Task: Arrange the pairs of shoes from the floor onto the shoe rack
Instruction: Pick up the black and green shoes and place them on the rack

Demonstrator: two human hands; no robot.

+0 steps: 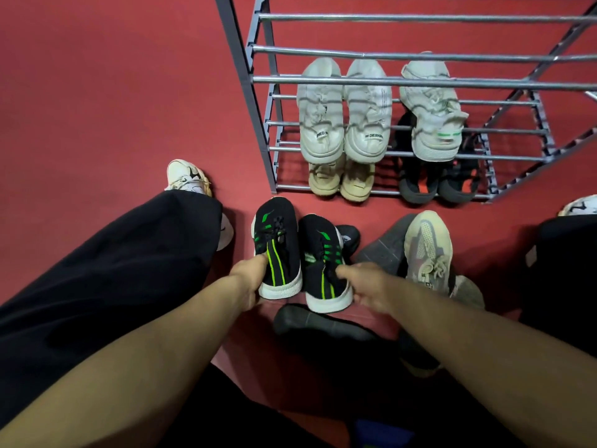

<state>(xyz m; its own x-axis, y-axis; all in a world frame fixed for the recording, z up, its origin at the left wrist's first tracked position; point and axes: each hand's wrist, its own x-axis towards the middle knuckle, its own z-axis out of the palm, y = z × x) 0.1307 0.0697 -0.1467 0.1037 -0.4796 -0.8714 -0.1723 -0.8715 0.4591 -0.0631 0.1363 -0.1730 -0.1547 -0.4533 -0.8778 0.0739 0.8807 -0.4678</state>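
Observation:
Two black shoes with green stripes and white soles stand side by side in front of the rack. My left hand [248, 279] grips the heel of the left black-green shoe [277, 244]. My right hand [365, 286] grips the heel of the right black-green shoe [323, 263]. The grey metal shoe rack [355, 80] stands just beyond them. It holds a white pair [344, 108] and a single white shoe with a green tab [431, 111] on a middle shelf. A beige pair [340, 181] and a black-orange pair [437, 182] sit on the lowest shelf.
On the red floor to the right lie a grey-beige sneaker [428, 250] and a dark sole-up shoe [384, 244]. Another black shoe [319, 321] lies near my right forearm. My own white sneaker [189, 176] and black trouser leg [106, 270] are at the left.

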